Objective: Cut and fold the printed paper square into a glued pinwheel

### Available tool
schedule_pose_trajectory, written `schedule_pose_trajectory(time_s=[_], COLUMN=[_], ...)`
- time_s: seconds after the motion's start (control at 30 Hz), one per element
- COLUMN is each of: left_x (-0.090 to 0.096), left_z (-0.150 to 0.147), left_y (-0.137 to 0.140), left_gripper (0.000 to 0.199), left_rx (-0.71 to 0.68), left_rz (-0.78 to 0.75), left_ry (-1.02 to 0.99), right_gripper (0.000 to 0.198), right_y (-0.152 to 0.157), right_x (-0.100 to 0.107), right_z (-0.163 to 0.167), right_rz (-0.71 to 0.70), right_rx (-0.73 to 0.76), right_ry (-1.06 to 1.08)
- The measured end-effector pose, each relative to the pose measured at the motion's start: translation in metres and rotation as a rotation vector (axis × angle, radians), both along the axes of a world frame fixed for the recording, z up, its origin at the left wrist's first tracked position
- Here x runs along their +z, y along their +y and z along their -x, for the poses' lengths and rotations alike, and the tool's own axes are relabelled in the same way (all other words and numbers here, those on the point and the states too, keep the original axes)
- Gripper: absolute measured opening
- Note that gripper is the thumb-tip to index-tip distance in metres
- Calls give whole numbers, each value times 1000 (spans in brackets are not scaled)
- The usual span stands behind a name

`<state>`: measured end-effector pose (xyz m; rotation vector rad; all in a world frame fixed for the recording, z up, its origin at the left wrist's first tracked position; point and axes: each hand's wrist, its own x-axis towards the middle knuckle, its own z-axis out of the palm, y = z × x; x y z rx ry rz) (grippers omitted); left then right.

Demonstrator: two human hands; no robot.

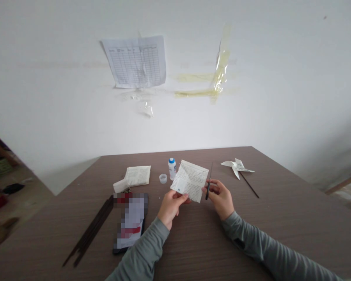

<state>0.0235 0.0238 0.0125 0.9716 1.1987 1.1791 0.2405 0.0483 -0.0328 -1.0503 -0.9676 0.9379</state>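
Observation:
A square of printed paper [193, 177] is held up over the table, pinched at its lower edge between the thumb and fingers of my left hand [172, 207]. My right hand [220, 198] grips a pair of scissors [208, 189] by the dark handles, with the thin blades pointing up beside the paper's right edge. Behind the paper stands a white glue bottle [172, 169] with a blue cap. A small clear cup [163, 178] is to the bottle's left. To the right of my right hand lies a paper pinwheel [237, 168] on a dark stick [250, 185].
A stack of paper squares [138, 175] lies at the back left, with a small white object [121, 185] against it. Nearer are a phone [131, 222] with a blurred screen and a bundle of dark sticks [90, 228]. A wall [193, 128] rises behind the table.

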Motion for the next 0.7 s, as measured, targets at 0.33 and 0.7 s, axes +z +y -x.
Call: schedule_pose_trajectory(time_s=[0.33,0.7], left_x=[-1,2], left_z=[0,9], left_y=[6,10], left_gripper=[24,33], left_rx=[146,237], left_rz=[-66,-177], left_ry=[-16,-9], right_gripper=[72,60], right_y=[-1,-3], right_x=[-5,-15], right_z=[-3,-9], right_rz=[31,102], right_rx=[92,287], right_ry=[-75,-267])
